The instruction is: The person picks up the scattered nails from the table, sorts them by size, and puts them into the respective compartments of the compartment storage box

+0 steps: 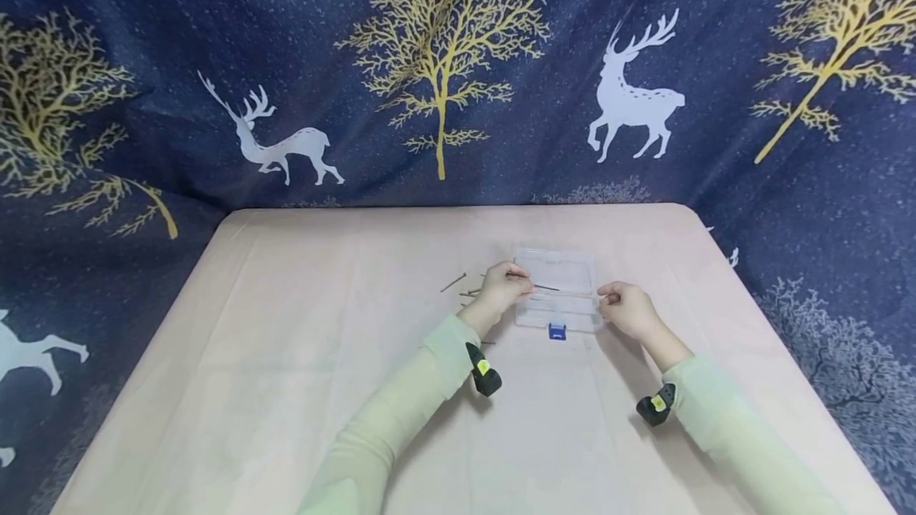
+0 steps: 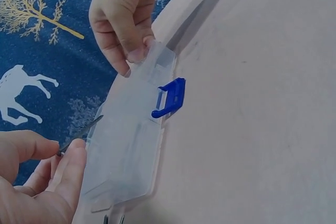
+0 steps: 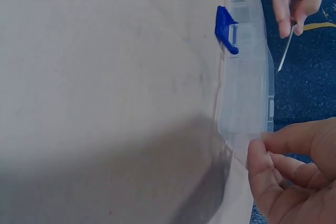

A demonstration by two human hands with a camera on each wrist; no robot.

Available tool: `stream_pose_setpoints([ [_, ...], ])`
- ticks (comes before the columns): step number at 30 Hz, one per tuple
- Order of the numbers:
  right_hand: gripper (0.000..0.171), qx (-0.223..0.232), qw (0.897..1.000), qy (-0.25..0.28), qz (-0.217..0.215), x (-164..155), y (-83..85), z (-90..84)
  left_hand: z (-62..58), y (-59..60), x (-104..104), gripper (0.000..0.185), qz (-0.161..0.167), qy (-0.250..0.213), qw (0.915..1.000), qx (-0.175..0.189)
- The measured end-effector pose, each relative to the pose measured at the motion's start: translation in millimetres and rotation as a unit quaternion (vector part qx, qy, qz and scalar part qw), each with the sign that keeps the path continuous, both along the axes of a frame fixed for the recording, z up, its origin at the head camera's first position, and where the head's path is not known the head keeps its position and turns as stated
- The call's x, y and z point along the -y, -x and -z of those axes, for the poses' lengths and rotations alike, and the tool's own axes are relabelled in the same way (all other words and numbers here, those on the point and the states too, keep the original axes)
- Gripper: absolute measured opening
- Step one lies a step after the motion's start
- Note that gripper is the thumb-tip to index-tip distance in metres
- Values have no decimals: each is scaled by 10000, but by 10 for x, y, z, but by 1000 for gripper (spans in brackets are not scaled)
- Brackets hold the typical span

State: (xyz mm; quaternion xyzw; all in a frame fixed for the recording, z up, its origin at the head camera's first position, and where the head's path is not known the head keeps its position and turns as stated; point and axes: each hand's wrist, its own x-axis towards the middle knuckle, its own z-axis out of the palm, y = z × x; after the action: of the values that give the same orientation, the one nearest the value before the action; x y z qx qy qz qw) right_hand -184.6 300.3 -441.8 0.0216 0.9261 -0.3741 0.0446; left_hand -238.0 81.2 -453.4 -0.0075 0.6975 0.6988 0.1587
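Note:
A clear plastic box [image 1: 558, 292] with a blue latch [image 1: 557, 331] lies open on the pink table [image 1: 286, 388]. My left hand [image 1: 505, 285] pinches a thin metal nail [image 1: 546, 288] over the box's left side; the nail [image 2: 80, 136] shows between thumb and finger, and the nail [image 3: 285, 51] also appears in the right wrist view. My right hand [image 1: 624, 307] holds the box's right edge [image 3: 247, 124] with its fingertips [image 2: 137, 52]. The latch [image 2: 169, 98] sticks out from the box front [image 3: 227, 29].
Several loose nails [image 1: 458, 286] lie on the table left of the box. A dark blue cloth with deer and trees [image 1: 444, 62] hangs behind and around the table. Both wrists carry small black cameras [image 1: 483, 370].

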Motion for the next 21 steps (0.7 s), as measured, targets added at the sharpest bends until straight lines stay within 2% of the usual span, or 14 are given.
stream_pose_setpoints([
  [9, 31, -79, 9999, 106, -3, 0, 9, 15, 19, -18, -43, 19, 129, 189, 9994, -248],
  [17, 32, -11, 10000, 10, 36, 15, -6, 6, -16, -31, -5, 21, 429, -56, 9990, 63],
  [21, 33, 58, 10000, 4, 23, 12, -16, -2, -28, -23, 27, 21, 504, -51, 9987, 44],
])
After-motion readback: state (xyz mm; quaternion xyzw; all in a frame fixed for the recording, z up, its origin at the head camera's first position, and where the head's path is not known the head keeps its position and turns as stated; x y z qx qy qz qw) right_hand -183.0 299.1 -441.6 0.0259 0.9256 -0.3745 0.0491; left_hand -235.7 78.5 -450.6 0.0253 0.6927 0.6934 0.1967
